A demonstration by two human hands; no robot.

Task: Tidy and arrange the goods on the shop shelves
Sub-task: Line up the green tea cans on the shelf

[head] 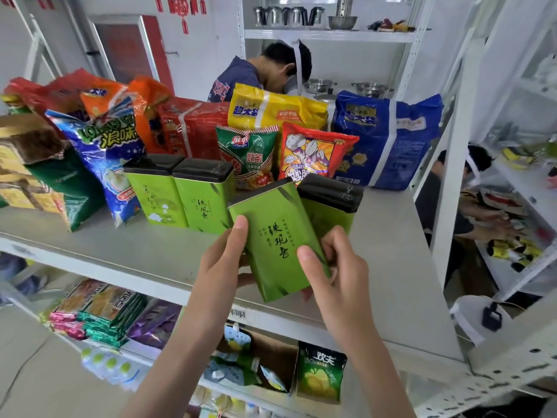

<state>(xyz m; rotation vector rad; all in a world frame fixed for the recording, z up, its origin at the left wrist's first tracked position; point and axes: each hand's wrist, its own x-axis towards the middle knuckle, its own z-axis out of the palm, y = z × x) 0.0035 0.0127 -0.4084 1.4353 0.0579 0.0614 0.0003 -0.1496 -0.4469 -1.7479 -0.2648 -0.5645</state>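
Green tea tin [278,239], tilted left above the shelf [120,251], beside three upright black-lidded green tins [203,196].

Green tea tin [278,239]: smooth painted metal, satin sheen. Snack bags [247,155] behind the tin: glossy crinkled plastic film. Shelf [391,267] under the tin: matt grey, smooth.

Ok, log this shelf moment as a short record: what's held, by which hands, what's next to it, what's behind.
held: green tin, tilted, above the shelf
left hand: grips the tin's left edge
right hand: grips its right edge
standing tins: two left of it, one behind it
behind: snack bags
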